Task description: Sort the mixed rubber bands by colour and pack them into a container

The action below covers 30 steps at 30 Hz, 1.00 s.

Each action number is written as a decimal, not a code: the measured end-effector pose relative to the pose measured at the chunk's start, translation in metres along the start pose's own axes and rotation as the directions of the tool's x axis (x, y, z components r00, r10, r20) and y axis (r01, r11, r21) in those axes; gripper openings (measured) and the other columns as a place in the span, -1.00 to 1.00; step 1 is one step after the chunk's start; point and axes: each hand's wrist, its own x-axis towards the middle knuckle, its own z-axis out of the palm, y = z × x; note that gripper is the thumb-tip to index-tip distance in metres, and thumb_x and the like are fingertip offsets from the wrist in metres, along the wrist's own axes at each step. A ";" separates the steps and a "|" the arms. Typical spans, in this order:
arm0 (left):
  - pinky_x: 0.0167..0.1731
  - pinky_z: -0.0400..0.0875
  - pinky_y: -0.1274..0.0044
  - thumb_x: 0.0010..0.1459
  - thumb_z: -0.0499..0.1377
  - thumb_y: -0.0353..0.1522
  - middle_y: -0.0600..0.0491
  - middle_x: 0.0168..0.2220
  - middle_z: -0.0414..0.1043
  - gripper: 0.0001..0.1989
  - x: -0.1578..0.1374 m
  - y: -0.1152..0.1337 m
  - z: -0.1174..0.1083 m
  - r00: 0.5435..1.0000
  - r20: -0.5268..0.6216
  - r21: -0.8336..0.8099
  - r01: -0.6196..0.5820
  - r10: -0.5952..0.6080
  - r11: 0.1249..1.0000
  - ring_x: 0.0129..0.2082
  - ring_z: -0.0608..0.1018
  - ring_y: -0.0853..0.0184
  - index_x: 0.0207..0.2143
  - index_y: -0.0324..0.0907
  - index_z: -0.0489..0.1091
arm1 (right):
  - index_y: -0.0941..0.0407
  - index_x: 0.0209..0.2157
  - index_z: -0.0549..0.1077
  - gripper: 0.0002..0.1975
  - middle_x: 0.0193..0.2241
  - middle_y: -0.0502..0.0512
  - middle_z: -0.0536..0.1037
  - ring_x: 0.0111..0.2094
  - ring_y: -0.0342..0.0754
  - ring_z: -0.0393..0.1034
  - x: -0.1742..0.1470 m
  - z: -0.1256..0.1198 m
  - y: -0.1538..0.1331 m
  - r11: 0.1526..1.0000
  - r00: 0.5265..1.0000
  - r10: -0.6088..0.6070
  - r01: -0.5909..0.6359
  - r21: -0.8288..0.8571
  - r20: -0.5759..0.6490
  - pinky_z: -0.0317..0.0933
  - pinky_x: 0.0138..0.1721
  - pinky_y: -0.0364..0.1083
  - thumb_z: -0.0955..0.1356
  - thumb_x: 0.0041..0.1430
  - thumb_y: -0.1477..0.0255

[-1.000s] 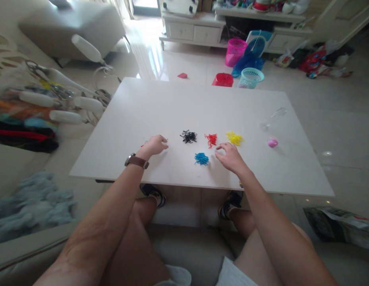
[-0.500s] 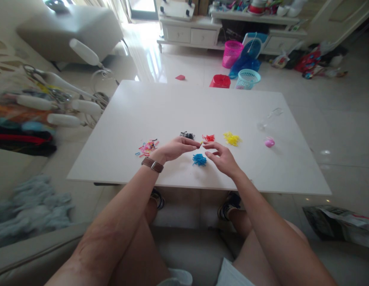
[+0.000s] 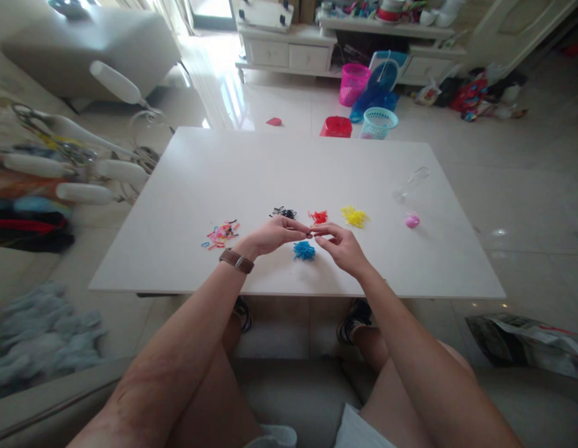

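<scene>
My left hand (image 3: 282, 231), with a brown strap on its wrist, is closed in a pinch. Its fingertips meet those of my right hand (image 3: 341, 246), whose fingers are bent in a pinch too. Whatever sits between the fingertips is too small to make out. Just below them lies a pile of blue rubber bands (image 3: 304, 251). Black bands (image 3: 284, 213) and red bands (image 3: 318, 216) lie just beyond the hands, with yellow bands (image 3: 355, 216) further right. A mixed-colour heap of bands (image 3: 222, 234) lies left of my left hand.
On the right of the white table (image 3: 233, 168) are a small pink object (image 3: 412, 221) and a clear plastic item (image 3: 411, 184). Past the far edge stand a red stool or bin (image 3: 336, 126) and a light-blue basket (image 3: 379, 122). A white lamp (image 3: 116, 82) stands at left.
My right fingertips have closed in on my left ones. The yellow bit that showed at the left fingertips is now hidden. The whole view has shifted slightly; the piles look unchanged.
</scene>
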 end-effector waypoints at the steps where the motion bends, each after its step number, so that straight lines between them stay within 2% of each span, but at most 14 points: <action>1: 0.10 0.37 0.33 -0.06 0.44 -0.27 -0.17 -0.14 0.64 -0.65 0.001 -0.001 0.000 1.000 -0.004 0.007 -0.003 0.003 1.000 -0.07 0.61 0.17 -0.21 -0.26 0.66 | 0.00 -0.13 0.60 -0.78 -0.04 0.10 0.60 -0.06 0.03 0.52 0.000 0.000 0.000 1.000 1.000 0.001 -0.001 -0.001 -0.009 0.43 -0.15 -0.01 0.41 0.21 0.27; 16: 0.10 0.37 0.31 -0.09 0.47 -0.25 -0.13 -0.17 0.65 -0.66 0.001 -0.004 -0.001 1.000 -0.023 -0.005 0.000 0.000 1.000 -0.10 0.60 0.17 -0.26 -0.23 0.67 | -0.01 -0.15 0.59 -0.78 -0.07 0.07 0.60 -0.10 0.01 0.53 -0.001 0.003 0.002 0.999 0.999 0.021 -0.019 0.038 -0.049 0.42 -0.12 0.01 0.40 0.20 0.26; 22: 0.11 0.36 0.30 -0.10 0.47 -0.23 -0.16 -0.14 0.64 -0.63 0.002 -0.004 -0.002 1.000 -0.007 0.016 0.030 -0.030 0.999 -0.07 0.59 0.16 -0.23 -0.25 0.66 | 0.01 -0.13 0.60 -0.76 -0.03 0.10 0.58 -0.08 0.03 0.51 0.000 0.005 0.001 0.999 0.991 0.024 -0.019 0.042 -0.133 0.41 -0.16 -0.01 0.41 0.17 0.27; 24: 0.11 0.36 0.31 -0.11 0.46 -0.23 -0.16 -0.12 0.63 -0.62 0.004 -0.005 -0.006 0.997 -0.069 0.043 0.043 -0.040 0.998 -0.04 0.58 0.15 -0.23 -0.25 0.65 | 0.01 -0.12 0.59 -0.74 -0.02 0.11 0.58 -0.08 0.03 0.50 0.002 0.004 0.001 0.998 0.978 0.027 -0.015 0.060 -0.205 0.40 -0.17 -0.01 0.40 0.16 0.28; 26: 0.10 0.36 0.34 -0.11 0.45 -0.24 -0.14 -0.10 0.63 -0.63 0.007 -0.008 -0.013 0.973 -0.229 0.112 0.056 -0.029 0.992 -0.01 0.57 0.13 -0.22 -0.24 0.64 | 0.02 -0.13 0.59 -0.73 -0.04 0.11 0.59 -0.10 0.04 0.50 0.003 0.002 0.001 0.996 0.961 0.041 -0.018 0.086 -0.272 0.40 -0.19 -0.01 0.40 0.13 0.29; 28: 0.07 0.37 0.35 -0.09 0.42 -0.26 -0.12 -0.07 0.61 -0.61 0.012 -0.013 -0.021 0.907 -0.422 0.202 0.103 -0.009 0.974 0.01 0.56 0.12 -0.17 -0.23 0.62 | 0.03 -0.14 0.60 -0.73 -0.08 0.11 0.60 -0.12 0.03 0.49 0.004 0.001 0.002 0.995 0.948 0.056 -0.026 0.096 -0.315 0.40 -0.20 -0.01 0.40 0.12 0.30; 30: 0.03 0.38 0.37 -0.06 0.38 -0.29 -0.13 -0.01 0.59 -0.57 0.017 -0.018 -0.027 0.846 -0.534 0.266 0.172 -0.004 0.948 0.02 0.55 0.12 -0.09 -0.24 0.59 | 0.04 -0.15 0.60 -0.73 -0.10 0.11 0.61 -0.12 0.03 0.49 0.004 0.000 0.004 0.996 0.942 0.065 -0.038 0.086 -0.329 0.39 -0.20 0.00 0.39 0.10 0.31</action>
